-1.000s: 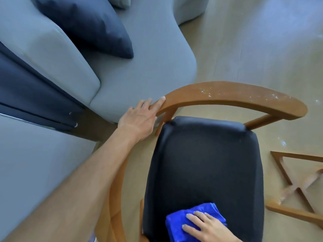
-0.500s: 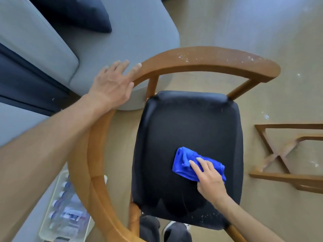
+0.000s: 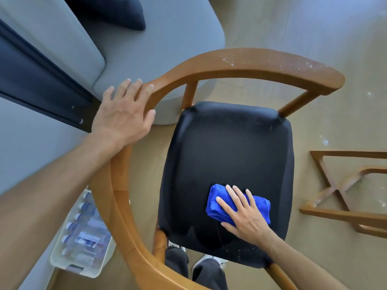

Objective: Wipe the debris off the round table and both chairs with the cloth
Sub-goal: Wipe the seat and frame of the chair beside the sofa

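Note:
A wooden chair with a curved backrest rail [image 3: 240, 63] and a black padded seat [image 3: 226, 155] stands below me. White crumbs speckle the rail's far right part and the seat's near right edge. My left hand [image 3: 123, 114] lies flat on the rail's left bend, fingers spread. My right hand [image 3: 243, 212] presses a folded blue cloth [image 3: 215, 204] onto the near middle of the seat, fingers flat on top of it.
A grey sofa [image 3: 167, 38] with a dark cushion [image 3: 113, 11] sits close behind the chair. A wooden X-shaped frame [image 3: 343, 189] lies on the floor to the right. A pack of water bottles [image 3: 83, 235] rests at lower left. My feet [image 3: 201, 264] show under the seat.
My right hand has slid the blue cloth across the seat, from its near edge to the middle. My left hand has shifted its hold along the rail. The view has tilted downward.

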The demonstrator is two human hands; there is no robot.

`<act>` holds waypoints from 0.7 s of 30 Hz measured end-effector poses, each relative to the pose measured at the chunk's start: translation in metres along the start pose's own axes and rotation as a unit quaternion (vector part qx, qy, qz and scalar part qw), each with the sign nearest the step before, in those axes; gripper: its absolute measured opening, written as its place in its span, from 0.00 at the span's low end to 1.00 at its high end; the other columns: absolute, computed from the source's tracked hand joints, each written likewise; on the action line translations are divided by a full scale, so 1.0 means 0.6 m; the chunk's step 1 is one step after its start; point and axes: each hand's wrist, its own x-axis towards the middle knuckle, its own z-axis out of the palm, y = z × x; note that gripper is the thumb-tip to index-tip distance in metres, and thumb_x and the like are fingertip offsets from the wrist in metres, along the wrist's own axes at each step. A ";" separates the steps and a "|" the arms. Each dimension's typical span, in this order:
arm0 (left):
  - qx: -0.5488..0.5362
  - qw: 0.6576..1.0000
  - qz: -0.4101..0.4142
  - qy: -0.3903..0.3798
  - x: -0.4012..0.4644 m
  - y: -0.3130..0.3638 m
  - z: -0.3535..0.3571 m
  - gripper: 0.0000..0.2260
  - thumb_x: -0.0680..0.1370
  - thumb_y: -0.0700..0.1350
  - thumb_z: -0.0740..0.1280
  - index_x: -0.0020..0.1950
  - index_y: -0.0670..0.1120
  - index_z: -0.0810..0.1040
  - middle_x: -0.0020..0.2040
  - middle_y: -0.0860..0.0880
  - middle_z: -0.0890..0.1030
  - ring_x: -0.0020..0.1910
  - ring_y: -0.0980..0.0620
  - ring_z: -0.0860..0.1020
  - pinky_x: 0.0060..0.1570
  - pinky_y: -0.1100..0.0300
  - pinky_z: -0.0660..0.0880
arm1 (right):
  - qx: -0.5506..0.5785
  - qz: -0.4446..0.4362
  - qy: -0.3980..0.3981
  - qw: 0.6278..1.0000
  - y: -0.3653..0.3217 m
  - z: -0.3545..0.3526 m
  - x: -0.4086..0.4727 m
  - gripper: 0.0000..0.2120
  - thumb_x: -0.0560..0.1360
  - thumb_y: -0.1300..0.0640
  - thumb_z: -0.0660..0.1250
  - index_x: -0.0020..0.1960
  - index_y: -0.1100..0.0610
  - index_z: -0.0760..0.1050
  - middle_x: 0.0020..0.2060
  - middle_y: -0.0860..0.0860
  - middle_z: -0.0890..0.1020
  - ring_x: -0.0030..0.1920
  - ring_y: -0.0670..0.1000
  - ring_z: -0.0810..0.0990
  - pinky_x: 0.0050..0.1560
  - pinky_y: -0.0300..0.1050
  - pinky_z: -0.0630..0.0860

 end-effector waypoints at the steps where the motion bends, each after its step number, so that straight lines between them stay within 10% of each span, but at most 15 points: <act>1: -0.001 1.000 0.001 0.002 0.001 0.000 -0.001 0.25 0.80 0.54 0.56 0.76 0.46 0.59 0.75 0.41 0.63 0.75 0.41 0.60 0.71 0.40 0.58 | 0.005 0.002 0.009 1.000 -0.003 0.000 0.001 0.33 0.71 0.38 0.63 0.73 0.50 0.64 0.73 0.61 0.65 0.69 0.64 0.68 0.66 0.66 0.63; 21: -0.013 1.000 -0.014 0.015 -0.001 0.003 -0.006 0.27 0.79 0.54 0.57 0.76 0.46 0.60 0.74 0.41 0.64 0.72 0.40 0.62 0.66 0.40 0.63 | -0.022 -0.034 0.083 0.996 0.024 0.032 0.003 0.26 0.75 0.42 0.63 0.69 0.52 0.68 0.63 0.61 0.71 0.57 0.62 0.73 0.52 0.59 0.72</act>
